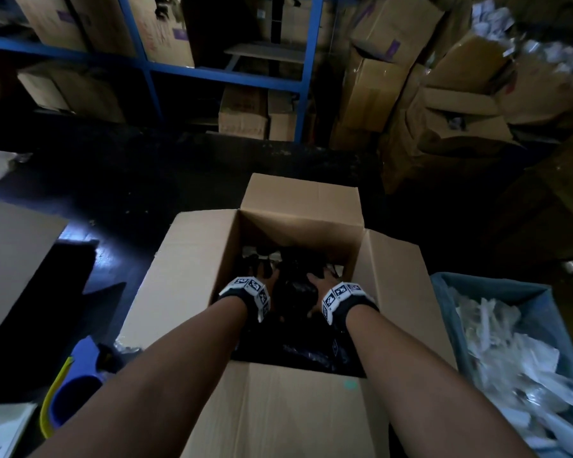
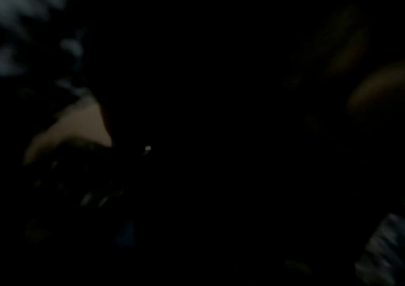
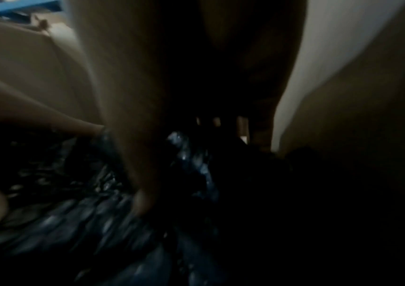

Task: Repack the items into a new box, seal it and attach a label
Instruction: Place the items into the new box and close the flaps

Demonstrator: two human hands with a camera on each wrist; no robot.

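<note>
The dim storeroom holds blue shelving [image 1: 225,74] stacked with cartons, a leaning carton pile [image 1: 444,104] at right, and a dark floor [image 1: 119,193] under the open box [image 1: 192,279]. A bin of clear wrappers [image 1: 510,352] sits just beside it. Inside lie the black bagged items [image 1: 298,292]. The left hand [image 1: 268,276] and right hand [image 1: 321,280] reach among them; whether either grips a bag cannot be told. The glossy bags probably slide, so a loose hold could spill one over the flaps.
</note>
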